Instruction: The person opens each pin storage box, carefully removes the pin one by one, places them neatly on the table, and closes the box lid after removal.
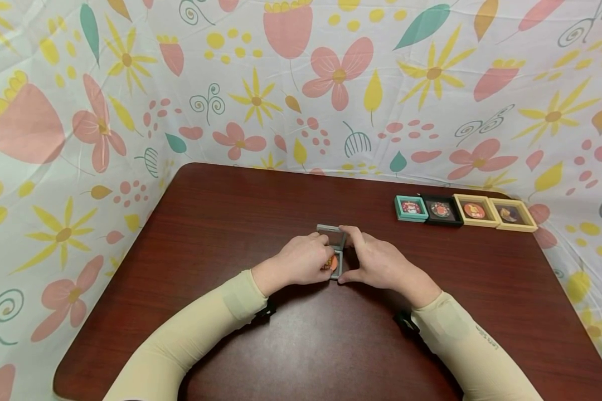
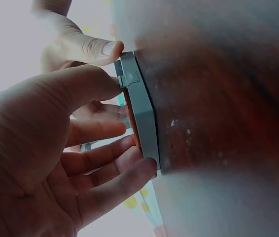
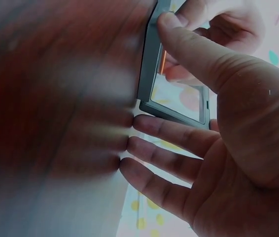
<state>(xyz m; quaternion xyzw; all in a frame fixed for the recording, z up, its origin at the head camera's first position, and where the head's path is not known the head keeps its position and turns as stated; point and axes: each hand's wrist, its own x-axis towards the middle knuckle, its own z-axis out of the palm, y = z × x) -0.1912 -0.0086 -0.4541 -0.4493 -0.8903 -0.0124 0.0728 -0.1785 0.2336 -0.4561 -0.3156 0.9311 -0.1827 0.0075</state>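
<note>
A small grey display case (image 1: 339, 269) stands on the table with its clear-windowed lid (image 1: 333, 229) raised. Inside the base is a round orange badge (image 1: 334, 263), partly covered by fingers. My left hand (image 1: 305, 259) pinches the badge at the case; in the left wrist view its thumb and fingertips meet the badge's orange edge (image 2: 132, 118) above the grey wall. From the other side my right hand (image 1: 383, 262) steadies the case, thumb on the base's near edge and index finger at the lid. Its other fingertips (image 3: 129, 168) touch the table.
Along the table's back right stand several framed badges: a teal frame (image 1: 411, 208), a black frame (image 1: 441, 211) and two pale yellow frames (image 1: 476, 211). A flower-patterned cloth (image 1: 291, 111) hangs behind the dark brown table (image 1: 241, 200).
</note>
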